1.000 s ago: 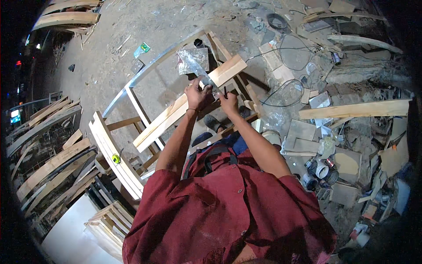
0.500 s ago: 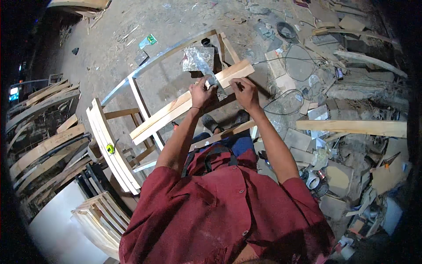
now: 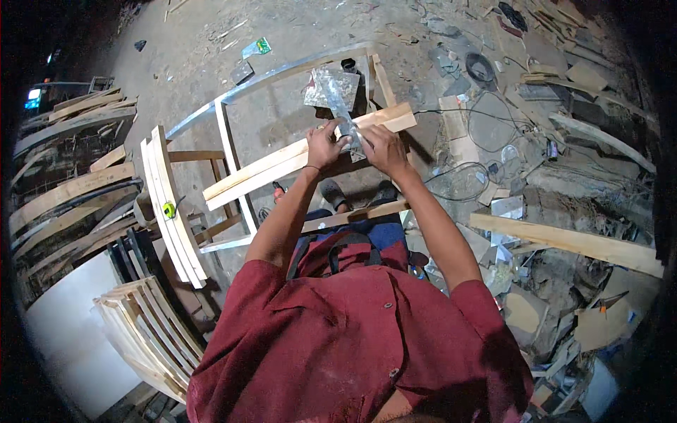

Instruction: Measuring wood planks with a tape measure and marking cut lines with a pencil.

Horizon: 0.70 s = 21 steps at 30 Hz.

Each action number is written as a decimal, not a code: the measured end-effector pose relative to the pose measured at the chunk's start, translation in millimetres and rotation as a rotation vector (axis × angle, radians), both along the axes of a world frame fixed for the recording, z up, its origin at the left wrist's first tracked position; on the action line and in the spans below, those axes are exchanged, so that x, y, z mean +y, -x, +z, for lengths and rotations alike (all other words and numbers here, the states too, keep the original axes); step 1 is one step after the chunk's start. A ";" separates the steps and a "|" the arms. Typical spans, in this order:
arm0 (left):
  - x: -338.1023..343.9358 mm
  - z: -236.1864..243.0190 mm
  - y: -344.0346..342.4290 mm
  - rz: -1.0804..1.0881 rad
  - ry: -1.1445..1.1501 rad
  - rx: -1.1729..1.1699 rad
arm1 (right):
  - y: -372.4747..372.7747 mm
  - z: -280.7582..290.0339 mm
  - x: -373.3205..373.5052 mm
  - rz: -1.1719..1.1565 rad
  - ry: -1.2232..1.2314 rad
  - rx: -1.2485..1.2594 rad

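Note:
Two pale wooden boards (image 3: 257, 171) lie side by side, slanting across the wooden frame in front of me. A shiny, see-through strip (image 3: 337, 106) crosses them near their right end; its exact kind is unclear. My left hand (image 3: 326, 146) is closed, its thumb and fingers pinching at the strip's left side over the boards. Close beside it, my right hand (image 3: 383, 150) bends its fingers down onto the strip and the board, fingertips together. What lies under the fingertips is partly hidden. Beyond the boards, a speckled square slab (image 3: 343, 90) sits beneath the strip's far part.
A curved frame rail (image 3: 282, 74) arcs behind the boards. Curved wooden pieces (image 3: 166, 233) at left carry a yellow-green tape measure (image 3: 168, 209). A red-handled tool (image 3: 279, 191) is below the boards. At right are a loose plank (image 3: 564, 240), cables (image 3: 462, 169) and scrap.
My right hand has moved slightly left and down, closing from the board's edge onto the strip beside my left hand. The whole view has shifted a little.

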<state>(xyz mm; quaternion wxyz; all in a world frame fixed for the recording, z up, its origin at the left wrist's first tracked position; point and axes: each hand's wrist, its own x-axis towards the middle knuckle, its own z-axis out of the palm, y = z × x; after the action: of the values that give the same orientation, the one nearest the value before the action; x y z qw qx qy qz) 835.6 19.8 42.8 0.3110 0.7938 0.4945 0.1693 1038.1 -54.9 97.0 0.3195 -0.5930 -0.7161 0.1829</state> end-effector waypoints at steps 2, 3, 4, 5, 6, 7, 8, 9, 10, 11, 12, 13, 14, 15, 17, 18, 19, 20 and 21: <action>-1.0 -9.4 4.9 0.033 -0.078 0.007 | 1.6 10.4 -24.6 0.016 0.050 0.010; -1.0 -11.2 4.8 0.042 -0.080 0.009 | 0.2 15.4 -38.0 0.019 0.104 0.016; -0.9 -12.9 6.0 0.050 -0.088 0.055 | -2.1 20.2 -48.1 0.029 0.103 0.018; -3.7 -11.1 4.5 0.049 -0.089 0.099 | -5.7 27.4 -61.1 0.067 0.355 -0.128; -0.6 -9.2 3.5 0.044 -0.019 0.160 | -8.6 31.4 -71.0 0.106 0.607 -0.275; -4.1 -7.4 4.5 0.049 -0.014 0.162 | -9.0 24.5 -80.2 0.113 0.611 -0.274; -2.3 -0.6 -0.5 0.051 0.034 0.183 | -11.4 11.2 -86.0 -0.030 0.559 -0.089; -3.7 2.1 -2.0 0.057 0.087 0.208 | -11.2 -5.7 -92.0 -0.166 0.506 0.098; -5.0 -7.5 2.3 0.080 -0.033 0.186 | -9.1 -24.9 -91.2 -0.198 0.484 0.184; -6.1 -7.1 0.1 0.078 -0.030 0.186 | -9.0 -37.7 -88.6 -0.200 0.487 0.184; -6.9 -3.9 -2.5 0.078 -0.039 0.187 | -7.6 -47.7 -85.7 -0.266 0.511 0.336; -8.0 -0.5 -4.6 0.079 -0.049 0.186 | -4.1 -57.7 -82.6 -0.332 0.531 0.488; -8.5 3.1 -9.5 0.068 -0.053 0.178 | 0.3 -81.5 -83.5 -0.390 0.567 0.711; -10.2 2.2 -5.3 0.085 -0.054 0.185 | 7.8 -80.7 -78.7 -0.383 0.568 0.711; -12.8 2.6 2.0 0.104 -0.058 0.189 | 21.9 -79.1 -69.5 -0.336 0.582 0.517; -13.1 7.1 -1.9 0.101 -0.027 0.185 | 26.5 -91.6 -66.0 -0.338 0.571 0.506; -14.0 11.7 -5.9 0.097 0.004 0.180 | 27.7 -102.8 -67.4 -0.355 0.563 0.501; -14.6 11.6 -3.6 0.095 -0.003 0.177 | 36.8 -105.6 -63.3 -0.426 0.604 0.597; -16.0 11.2 -3.5 0.105 -0.009 0.174 | 42.9 -105.6 -59.8 -0.498 0.644 0.694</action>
<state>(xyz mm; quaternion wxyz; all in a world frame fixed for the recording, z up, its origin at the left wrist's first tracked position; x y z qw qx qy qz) 839.1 3.8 53.9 0.2543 0.7797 0.5599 0.1181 995.2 -114.8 -8.6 0.3730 -0.7177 -0.3138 0.4973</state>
